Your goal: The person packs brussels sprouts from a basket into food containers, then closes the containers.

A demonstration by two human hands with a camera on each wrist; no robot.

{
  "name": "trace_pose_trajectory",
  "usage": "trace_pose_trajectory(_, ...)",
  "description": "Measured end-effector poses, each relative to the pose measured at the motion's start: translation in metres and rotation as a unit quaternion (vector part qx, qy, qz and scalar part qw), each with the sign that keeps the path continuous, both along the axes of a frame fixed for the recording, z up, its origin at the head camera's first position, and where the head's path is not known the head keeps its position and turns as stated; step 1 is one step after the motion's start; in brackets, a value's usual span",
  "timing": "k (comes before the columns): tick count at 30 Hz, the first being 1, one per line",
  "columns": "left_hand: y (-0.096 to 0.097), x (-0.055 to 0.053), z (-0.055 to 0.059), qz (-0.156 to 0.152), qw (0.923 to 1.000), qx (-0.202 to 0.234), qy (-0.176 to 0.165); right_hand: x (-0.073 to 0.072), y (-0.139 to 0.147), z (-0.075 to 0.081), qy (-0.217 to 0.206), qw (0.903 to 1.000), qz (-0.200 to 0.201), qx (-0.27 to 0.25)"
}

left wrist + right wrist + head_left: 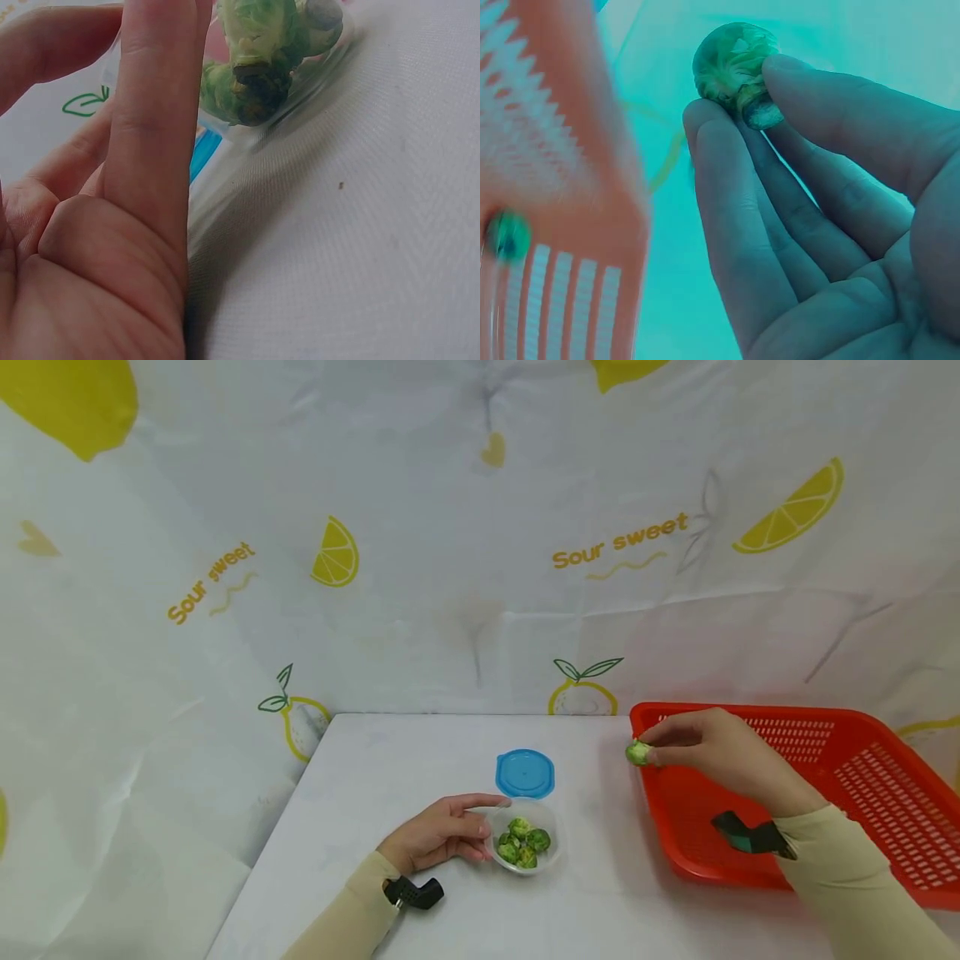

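Note:
My right hand (712, 756) pinches a Brussels sprout (638, 753) between thumb and fingertips, over the left rim of a red plastic basket (663, 835). The right wrist view shows the cut stem end of this sprout (735, 67) facing the palm. On the table, my left hand (446, 831) holds the left side of a small clear plastic bowl (553, 852), one finger reaching along its far rim. Several Brussels sprouts (522, 842) lie in the bowl. Behind it lies a round blue lid (525, 774), flat on the table.
Another sprout (508, 236) shows by the slotted basket wall in the right wrist view. The basket stands at the right side of the white table (375, 760). A lemon-printed cloth (450, 543) hangs behind the table.

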State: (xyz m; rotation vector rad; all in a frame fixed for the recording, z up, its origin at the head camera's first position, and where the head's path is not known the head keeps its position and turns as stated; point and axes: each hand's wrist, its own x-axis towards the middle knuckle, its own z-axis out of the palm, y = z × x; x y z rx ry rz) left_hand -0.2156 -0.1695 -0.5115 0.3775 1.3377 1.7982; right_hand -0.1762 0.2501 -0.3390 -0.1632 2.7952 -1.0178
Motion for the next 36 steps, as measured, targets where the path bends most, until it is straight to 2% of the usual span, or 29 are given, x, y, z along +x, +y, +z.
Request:
trace_pose_trajectory(9, 0.0, 0.0, 0.001, 0.001, 1.0, -0.005, 0.004, -0.002, -0.07, -0.011, 0.0, 0.9969, 0.027, -0.073)
trace_pose_trajectory(14, 0.001, 0.0, 0.001, -0.001, 0.9999, -0.013, 0.007, 0.001, -0.096, -0.026, -0.022, 0.9933, 0.036, -0.107)
trace_pose_trajectory(19, 0.001, -0.002, -0.001, -0.004, 1.0, -0.006, 0.006, 0.007, -0.111, -0.044, -0.047, 0.9883, 0.051, -0.136)
trace_pose_trajectory(24, -0.001, -0.002, 0.0, -0.003, 0.9999, -0.006, 0.009, 0.013, -0.121, -0.056, -0.056, 0.9871, 0.067, -0.134)
trace_pose_trajectory(36, -0.001, -0.003, 0.0, -0.007, 1.0, 0.004, 0.005, 0.019, -0.129, -0.065, -0.068, 0.9867, 0.086, -0.119)
